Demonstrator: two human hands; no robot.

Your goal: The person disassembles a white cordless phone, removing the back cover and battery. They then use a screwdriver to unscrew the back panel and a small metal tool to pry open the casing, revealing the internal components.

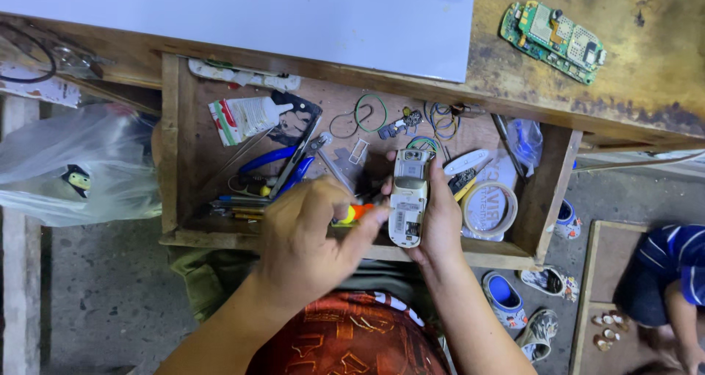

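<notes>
1. Left hand (308, 235): fingers curled tight around a small screwdriver (354, 213) with an orange-and-yellow handle, its tip aimed at the phone just beside it.
2. Right hand (439, 221): fingers wrapped partway around a small open phone (408, 196), pinching its long edges and holding it upright above the drawer's front edge.
3. Handling, judged: the phone looks light and stiff, with a smooth shell and exposed parts that seem fragile. Grip on the side edges is the safe hold.
4. Drawer (170, 140): an open wooden tray behind the phone, holding blue-handled pliers (275, 166), a glue bottle (253, 114), rubber bands and a tape roll (489, 209).
5. Beyond the drawer: a worn wooden benchtop (646, 59) with a green circuit board (552, 31) and a white sheet (294, 15).
6. Room: concrete floor with sandals; another person's arm at the right edge.
</notes>
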